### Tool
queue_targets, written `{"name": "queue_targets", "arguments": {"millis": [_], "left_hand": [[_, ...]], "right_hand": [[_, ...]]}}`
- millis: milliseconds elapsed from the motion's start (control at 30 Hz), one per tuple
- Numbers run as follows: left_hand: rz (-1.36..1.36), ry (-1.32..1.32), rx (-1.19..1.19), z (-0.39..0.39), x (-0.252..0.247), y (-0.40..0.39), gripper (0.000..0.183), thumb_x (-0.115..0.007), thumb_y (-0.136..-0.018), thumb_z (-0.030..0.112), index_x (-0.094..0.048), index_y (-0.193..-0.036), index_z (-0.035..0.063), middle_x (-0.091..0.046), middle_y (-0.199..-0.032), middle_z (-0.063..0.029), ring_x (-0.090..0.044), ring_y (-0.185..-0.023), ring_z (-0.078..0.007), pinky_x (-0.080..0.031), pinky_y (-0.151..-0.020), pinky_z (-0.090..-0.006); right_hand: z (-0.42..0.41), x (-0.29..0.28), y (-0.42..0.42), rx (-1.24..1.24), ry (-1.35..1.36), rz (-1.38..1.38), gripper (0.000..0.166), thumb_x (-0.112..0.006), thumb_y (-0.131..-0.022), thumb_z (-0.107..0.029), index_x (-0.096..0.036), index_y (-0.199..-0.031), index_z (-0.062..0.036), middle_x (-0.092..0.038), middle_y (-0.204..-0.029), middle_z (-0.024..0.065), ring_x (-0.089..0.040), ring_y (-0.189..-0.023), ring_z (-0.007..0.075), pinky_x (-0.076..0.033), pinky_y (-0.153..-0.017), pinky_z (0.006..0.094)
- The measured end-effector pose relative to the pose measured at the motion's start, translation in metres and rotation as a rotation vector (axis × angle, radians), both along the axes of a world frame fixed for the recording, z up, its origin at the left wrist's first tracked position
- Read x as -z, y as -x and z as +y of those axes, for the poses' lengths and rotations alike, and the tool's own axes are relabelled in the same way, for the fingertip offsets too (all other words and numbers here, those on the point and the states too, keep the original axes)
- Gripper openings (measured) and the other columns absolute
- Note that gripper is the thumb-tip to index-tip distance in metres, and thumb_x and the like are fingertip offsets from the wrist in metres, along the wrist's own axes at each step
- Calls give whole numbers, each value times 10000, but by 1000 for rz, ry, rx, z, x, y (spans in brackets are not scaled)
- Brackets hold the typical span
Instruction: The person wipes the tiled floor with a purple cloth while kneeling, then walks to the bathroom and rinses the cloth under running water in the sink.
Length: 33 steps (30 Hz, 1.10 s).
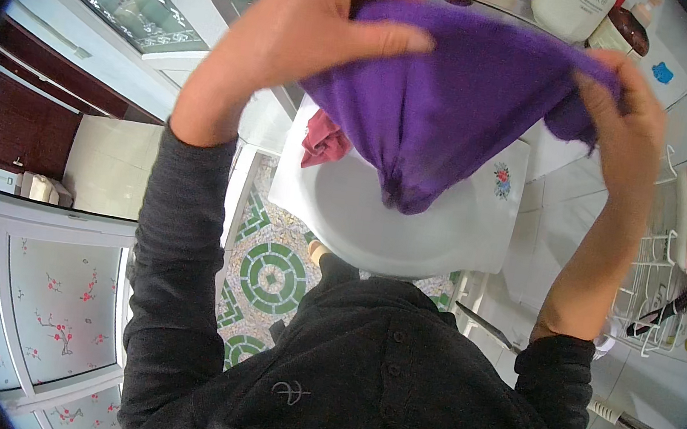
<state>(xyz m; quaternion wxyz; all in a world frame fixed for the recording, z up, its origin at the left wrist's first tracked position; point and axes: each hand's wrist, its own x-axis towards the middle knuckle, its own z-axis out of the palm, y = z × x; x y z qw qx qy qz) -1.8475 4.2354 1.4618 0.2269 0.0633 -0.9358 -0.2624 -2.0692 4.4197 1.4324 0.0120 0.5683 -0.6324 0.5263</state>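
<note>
A purple cloth [455, 93] hangs spread between my two hands above a white washbasin [361, 229]. My left hand [314, 31] pinches its upper left edge, thumb in front. The upper right corner is gripped by my right hand [626, 114], where a small flap of the fabric dangles with a frayed edge. From there the cloth narrows downward to a bunched, darker point over the bowl. Part of the basin's back is hidden behind it. On the basin's left rim lies a crumpled dark pink cloth [326, 138].
Behind the cloth, a shelf holds a white bottle [568, 10] and a brown pump bottle [623, 33]. A wire rack [655, 298] with a hairbrush [680, 298] hangs on the right wall. Frosted panels [58, 308] stand at left, and patterned tiles [271, 276] cover the floor.
</note>
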Motion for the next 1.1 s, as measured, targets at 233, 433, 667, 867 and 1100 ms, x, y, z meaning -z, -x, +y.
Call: {"name": "queue_targets", "arguments": {"millis": [233,433,667,867,1100], "left_hand": [[-498,-406,214,-31,195,-4,192,-672,-757,147,-596,-896,39,-590,-704,-65,-582,-612,-141,-458,-594,-299],[-400,-160,-70,-7,367,1,200,-595,-749,166,-607,-916,55,-607,-864,-159,-585,-843,-328,-452,-741,-409],[-81,-655,-153,27,385,57,265,-604,-783,130,-595,-1042,73,-609,-984,-121,-581,-920,-255,-473,-807,-359],[-308,-2155,-688,65,405,55,390,-603,-833,328,-545,-1131,83,-565,-1117,-98,-554,-989,-220,-455,-853,-363],[318,-2466,-10,65,471,58,435,-471,-878,492,-570,-1020,93,-609,-1010,-74,-583,-947,-254,-475,-803,-399]], "right_hand": [[-1,171,15,-179,-489,-52,197,-615,-738,-38,-600,-933,-14,-594,-858,95,-579,-764,211,-465,-682,300],[-20,329,-15,-22,-722,-137,255,-634,-719,-117,-602,-962,-45,-631,-915,142,-603,-836,315,-465,-774,360],[-49,352,-46,-38,-499,-483,261,-641,-757,-127,-607,-983,-1,-641,-905,150,-610,-880,258,-471,-769,340],[-47,340,-49,252,-639,-909,317,-654,-754,-241,-614,-950,5,-644,-857,169,-623,-773,258,-475,-717,347],[-61,349,-122,457,-583,-496,291,-636,-759,-304,-615,-868,-35,-631,-814,179,-611,-772,347,-466,-676,422]]}}
